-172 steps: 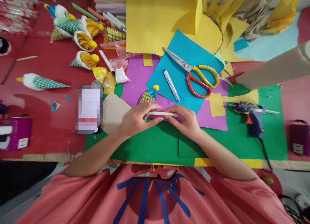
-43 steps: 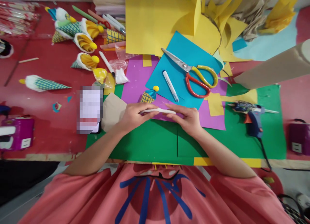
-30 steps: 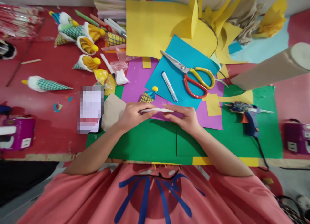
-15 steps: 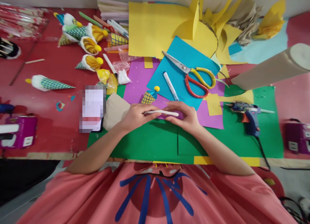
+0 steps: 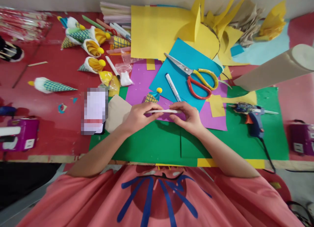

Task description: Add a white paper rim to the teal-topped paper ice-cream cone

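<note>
Between my hands, a thin white strip (image 5: pixel 167 111) of soft-looking material runs level, seen nearly edge-on. My left hand (image 5: pixel 140 117) pinches its left end between thumb and fingers. At the other end my right hand (image 5: pixel 188 117) has its fingers and thumb closed around the strip's tip. Just beyond the left fingertips lies a small yellow checked cone (image 5: pixel 151 97) with a blue top and a yellow ball. A capped white marker (image 5: pixel 173 86) rests on blue sheet (image 5: pixel 160 78), beside large scissors (image 5: pixel 196 77) with one yellow and one red handle.
A glue gun (image 5: pixel 256 117) lies at right on the green sheet (image 5: pixel 147 143), its cord over the front edge. Behind it leans a pale cylinder (image 5: pixel 272 68). To the left are a phone (image 5: pixel 94 110) and finished checked cones (image 5: pixel 57 86). Yellow card (image 5: pixel 157 30) stands at the back.
The white strip has gone from slanting down to the right to lying level and straight. My right fingers have shifted slightly at its end; the left hand keeps its pinch.
</note>
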Available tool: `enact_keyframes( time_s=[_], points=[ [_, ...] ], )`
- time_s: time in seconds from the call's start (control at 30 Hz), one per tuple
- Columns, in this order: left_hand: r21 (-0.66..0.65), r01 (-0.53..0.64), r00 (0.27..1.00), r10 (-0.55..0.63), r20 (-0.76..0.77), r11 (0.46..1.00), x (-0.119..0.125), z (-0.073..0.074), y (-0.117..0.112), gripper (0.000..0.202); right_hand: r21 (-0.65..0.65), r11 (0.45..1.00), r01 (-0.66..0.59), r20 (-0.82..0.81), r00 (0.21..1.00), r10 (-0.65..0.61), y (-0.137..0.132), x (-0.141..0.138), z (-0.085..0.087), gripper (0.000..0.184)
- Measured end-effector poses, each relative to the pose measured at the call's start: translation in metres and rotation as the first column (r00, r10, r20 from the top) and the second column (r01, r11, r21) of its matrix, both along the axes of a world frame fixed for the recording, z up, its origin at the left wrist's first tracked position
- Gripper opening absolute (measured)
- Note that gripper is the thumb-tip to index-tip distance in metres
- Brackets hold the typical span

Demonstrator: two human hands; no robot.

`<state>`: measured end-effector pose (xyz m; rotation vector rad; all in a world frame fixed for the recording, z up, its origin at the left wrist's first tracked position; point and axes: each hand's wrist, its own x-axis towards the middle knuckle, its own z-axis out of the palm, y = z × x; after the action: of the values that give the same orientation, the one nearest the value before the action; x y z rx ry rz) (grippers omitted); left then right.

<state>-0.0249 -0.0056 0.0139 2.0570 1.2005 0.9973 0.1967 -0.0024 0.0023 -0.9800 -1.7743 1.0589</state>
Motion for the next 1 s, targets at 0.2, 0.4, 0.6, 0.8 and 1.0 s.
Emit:
enact_keyframes(
  time_s=[0.2,0.4,0.6,0.8,1.0],
  points=[
    [-0.034,0.037,0.999,-0.038,-0.032,0.999,-0.0008,-0.0042,0.0001,0.030,0.017,0.999,-0.034,0.059,0.998,0.033,-0.0001,-0.0019,0.0034,0.025],
    [0.063,0.057,0.998,-0.056,-0.020,0.996,0.0002,-0.0007,0.0038,0.020,-0.013,1.000,-0.001,0.061,0.998,0.002,-0.0007,-0.0018,0.0049,0.026],
    [0.075,0.076,0.995,-0.071,-0.070,0.994,0.0017,-0.0007,0.0005,0.025,0.032,0.999,-0.009,0.061,0.998,0.007,-0.0022,-0.0029,0.0036,0.015],
    [0.134,0.089,0.994,-0.080,-0.072,0.987,-0.0003,0.0002,0.0025,0.014,0.031,0.999,0.033,0.087,0.996,-0.036,0.0000,-0.0006,0.0055,0.018],
    [0.029,0.066,0.997,-0.065,-0.048,0.997,-0.0002,0.0011,0.0026,0.023,0.036,0.999,-0.012,0.057,0.998,0.010,0.0000,-0.0022,0.0036,0.015]
  ],
)
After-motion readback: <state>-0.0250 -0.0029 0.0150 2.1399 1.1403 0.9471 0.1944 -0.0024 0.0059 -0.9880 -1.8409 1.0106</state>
